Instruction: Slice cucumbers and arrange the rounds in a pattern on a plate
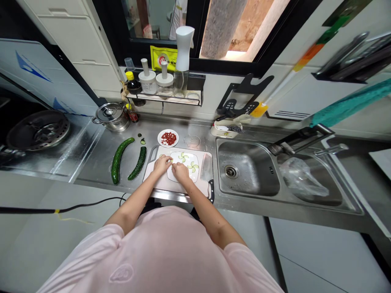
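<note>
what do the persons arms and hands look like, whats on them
Both arms are bare below the short sleeves of a pale pink T-shirt, which has a small tone-on-tone mark on the front. The left hand and right hand wear no gloves, and no watch or bracelet shows on either wrist.

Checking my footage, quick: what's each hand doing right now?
Left hand: curled at the white plate's edge; whether it holds anything cannot be told.
Right hand: curled on the plate; grip too small to tell.
</note>
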A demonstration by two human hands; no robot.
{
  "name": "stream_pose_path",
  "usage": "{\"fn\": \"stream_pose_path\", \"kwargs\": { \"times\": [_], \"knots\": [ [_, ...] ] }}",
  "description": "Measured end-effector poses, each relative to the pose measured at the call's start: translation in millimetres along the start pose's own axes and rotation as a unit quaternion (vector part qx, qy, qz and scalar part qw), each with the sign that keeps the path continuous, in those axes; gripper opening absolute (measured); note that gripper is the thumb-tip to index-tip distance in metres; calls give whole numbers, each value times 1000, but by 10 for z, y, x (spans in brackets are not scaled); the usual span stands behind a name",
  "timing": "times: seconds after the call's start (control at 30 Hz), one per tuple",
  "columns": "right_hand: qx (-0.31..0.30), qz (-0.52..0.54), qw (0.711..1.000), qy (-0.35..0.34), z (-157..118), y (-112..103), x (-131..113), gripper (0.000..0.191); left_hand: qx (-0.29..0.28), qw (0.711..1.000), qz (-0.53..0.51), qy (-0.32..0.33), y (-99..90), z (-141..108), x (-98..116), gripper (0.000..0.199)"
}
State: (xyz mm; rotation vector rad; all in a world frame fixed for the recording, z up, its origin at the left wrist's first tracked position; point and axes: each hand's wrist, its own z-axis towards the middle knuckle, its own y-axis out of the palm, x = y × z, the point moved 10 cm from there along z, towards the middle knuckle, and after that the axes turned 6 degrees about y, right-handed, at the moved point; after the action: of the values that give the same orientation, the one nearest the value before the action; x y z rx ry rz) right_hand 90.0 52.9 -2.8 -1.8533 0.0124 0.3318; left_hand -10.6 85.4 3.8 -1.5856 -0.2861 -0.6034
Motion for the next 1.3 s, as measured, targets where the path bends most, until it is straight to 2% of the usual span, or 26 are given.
{"fn": "stream_pose_path", "kwargs": {
  "times": [0.4,0.6,0.73,0.97,1.3],
  "knots": [
    [7,-12,1000,-8,19,-49,-34,33,-4,1000,10,-4,-17,-9,23,24],
    [-10,12,1000,-2,19,-68,10,32,-11,1000,14,-1,-33,-13,50,25],
    [5,23,1000,7,-4,-102,61,33,-13,1000,14,-3,-29,-11,43,25],
    [12,16,1000,-5,-18,-48,27,32,1,1000,18,10,-22,6,33,23],
    [7,19,1000,-2,-5,-6,29,32,-10,1000,19,3,-36,-9,51,25]
  ]
}}
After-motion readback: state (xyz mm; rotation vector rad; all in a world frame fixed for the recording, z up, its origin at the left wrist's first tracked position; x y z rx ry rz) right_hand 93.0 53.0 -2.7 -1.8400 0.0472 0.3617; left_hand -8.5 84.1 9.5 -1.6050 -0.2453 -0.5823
